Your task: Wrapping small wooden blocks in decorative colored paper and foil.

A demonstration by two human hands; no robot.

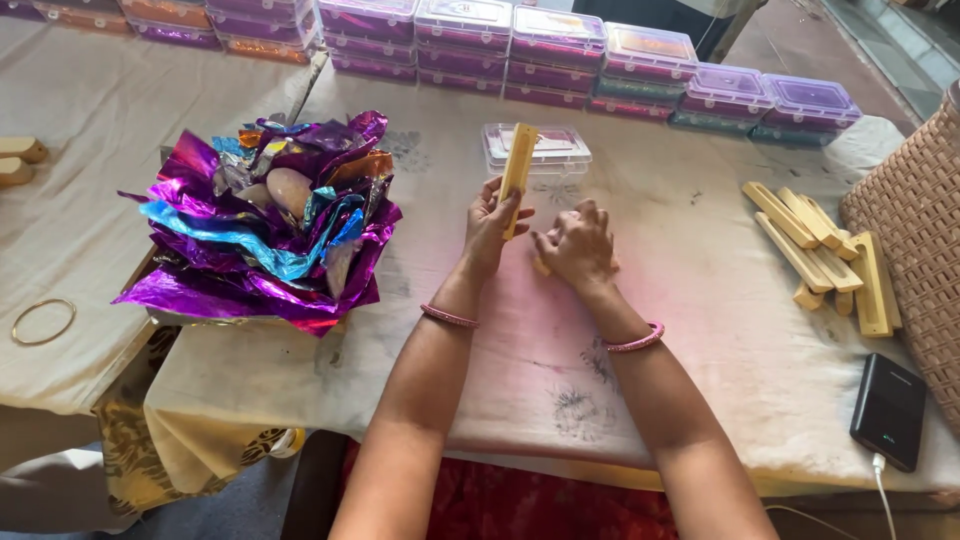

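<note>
Centre frame, I note the left hand (pixel 492 222) gripping a long wooden mould (pixel 518 172), fingers wrapped round its lower end, the piece standing nearly upright above the cloth-covered table (pixel 700 330). Just right of it, the right hand (pixel 578 243) lies knuckles up on the cloth, fingers curled over a small pale piece (pixel 541 266) that peeks out at its left edge; how firmly it grips I cannot tell. Directly behind the mould sits a clear plastic box (pixel 548 150). Left of centre, a heap of shiny foil wrappers (pixel 265 225), purple and blue. At right, a pile of wooden moulds (pixel 825 258) beside a woven basket (pixel 915 220). Lower right, a black power bank (pixel 888 410). Along the top, stacked lidded boxes (pixel 560 50).
</note>
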